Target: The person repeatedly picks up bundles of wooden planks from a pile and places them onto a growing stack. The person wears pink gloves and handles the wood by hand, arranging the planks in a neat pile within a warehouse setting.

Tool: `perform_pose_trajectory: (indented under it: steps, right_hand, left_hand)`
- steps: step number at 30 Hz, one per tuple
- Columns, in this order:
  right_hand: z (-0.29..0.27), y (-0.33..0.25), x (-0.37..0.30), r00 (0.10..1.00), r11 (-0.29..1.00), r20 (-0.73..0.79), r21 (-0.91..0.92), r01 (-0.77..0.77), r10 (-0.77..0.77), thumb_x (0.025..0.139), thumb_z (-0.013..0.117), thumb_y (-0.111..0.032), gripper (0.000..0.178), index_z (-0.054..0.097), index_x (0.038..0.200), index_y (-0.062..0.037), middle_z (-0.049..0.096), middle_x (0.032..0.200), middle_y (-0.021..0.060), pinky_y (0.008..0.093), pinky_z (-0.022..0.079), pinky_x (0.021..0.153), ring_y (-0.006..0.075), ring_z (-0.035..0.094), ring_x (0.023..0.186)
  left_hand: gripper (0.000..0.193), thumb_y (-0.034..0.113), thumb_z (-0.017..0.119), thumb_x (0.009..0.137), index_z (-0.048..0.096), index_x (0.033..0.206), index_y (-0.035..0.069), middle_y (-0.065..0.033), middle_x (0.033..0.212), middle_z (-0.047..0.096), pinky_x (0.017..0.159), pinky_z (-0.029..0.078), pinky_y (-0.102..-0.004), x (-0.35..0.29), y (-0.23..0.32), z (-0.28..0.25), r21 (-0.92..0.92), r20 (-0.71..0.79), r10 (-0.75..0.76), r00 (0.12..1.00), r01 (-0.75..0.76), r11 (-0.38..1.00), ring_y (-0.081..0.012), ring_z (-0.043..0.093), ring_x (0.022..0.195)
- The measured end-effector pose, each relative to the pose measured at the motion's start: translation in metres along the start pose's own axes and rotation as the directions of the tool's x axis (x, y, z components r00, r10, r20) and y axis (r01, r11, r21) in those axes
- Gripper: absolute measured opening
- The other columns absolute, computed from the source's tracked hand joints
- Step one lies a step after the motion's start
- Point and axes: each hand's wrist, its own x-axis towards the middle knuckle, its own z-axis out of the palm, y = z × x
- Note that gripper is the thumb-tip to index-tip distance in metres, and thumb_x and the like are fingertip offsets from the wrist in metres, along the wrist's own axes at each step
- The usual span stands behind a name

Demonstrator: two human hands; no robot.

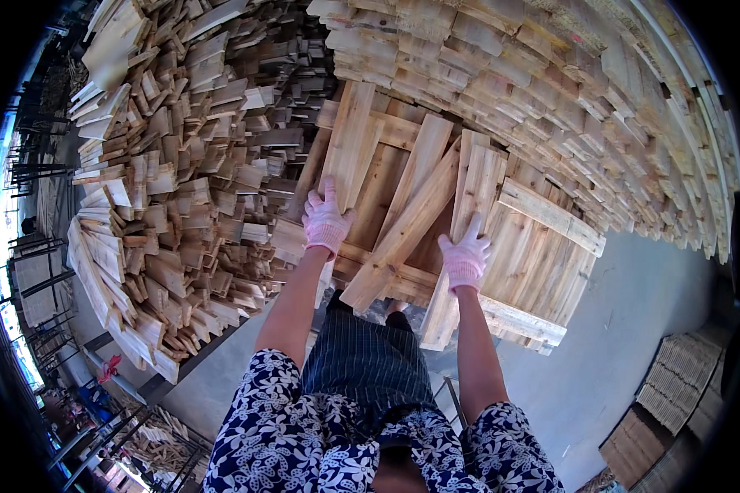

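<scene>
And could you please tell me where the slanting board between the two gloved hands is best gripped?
I would grip the slanting board by its near end, coming from the near side: that end juts past the lower crosspiece, probably leaving its edges free, while the far end lies crowded among other boards.
</scene>
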Motion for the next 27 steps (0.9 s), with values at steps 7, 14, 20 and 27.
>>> perform_pose_trajectory:
  steps: [7,14,20,27]
  right_hand:
    - [-0.009,0.020,0.017,0.998,0.996,0.020,0.064,-0.054,0.053,0.080,0.079,-0.037,0.098,0.023,0.159,-0.0256,0.050,0.131,0.0260,0.0528,0.046,0.103,0.0448,0.051,0.125]
    - [-0.007,0.028,-0.017,0.991,0.989,0.025,0.074,-0.130,0.129,0.078,0.079,-0.044,0.105,0.017,0.161,-0.0255,0.050,0.129,0.0270,0.0551,0.045,0.104,0.0466,0.049,0.126]
    - [0.024,0.027,-0.002,0.985,0.986,0.066,0.036,-0.163,0.161,0.078,0.081,-0.042,0.114,0.007,0.163,-0.0227,0.044,0.133,0.0274,0.0531,0.047,0.103,0.0449,0.050,0.127]
    - [0.009,0.027,0.003,0.978,0.977,0.069,0.066,-0.203,0.198,0.078,0.081,-0.036,0.112,0.008,0.163,-0.0242,0.044,0.133,0.0288,0.0525,0.049,0.102,0.0463,0.053,0.125]
  left_hand:
    - [0.087,0.047,0.074,0.085,0.030,0.156,0.025,-0.0291,0.143,0.045,0.108,0.037,-0.0589,-0.017,-0.012,-0.007,-0.052,-0.091,0.030,0.995,-0.035,0.998,-0.0483,0.048,0.130]
    - [0.091,0.044,0.078,0.082,0.030,0.157,0.026,-0.0292,0.141,0.046,0.103,0.041,-0.0585,-0.054,-0.045,0.024,0.242,-0.079,0.142,0.987,-0.119,0.963,-0.0476,0.048,0.127]
    - [0.084,0.042,0.076,0.082,0.035,0.154,0.026,-0.0301,0.140,0.044,0.103,0.040,-0.0590,-0.041,-0.036,0.027,0.210,-0.125,0.125,0.984,-0.097,0.973,-0.0466,0.047,0.128]
    - [0.088,0.050,0.076,0.083,0.033,0.156,0.026,-0.0328,0.158,0.025,0.108,0.035,-0.0633,-0.089,0.098,0.033,0.237,-0.026,0.337,0.941,-0.322,0.917,-0.0567,0.031,0.141]
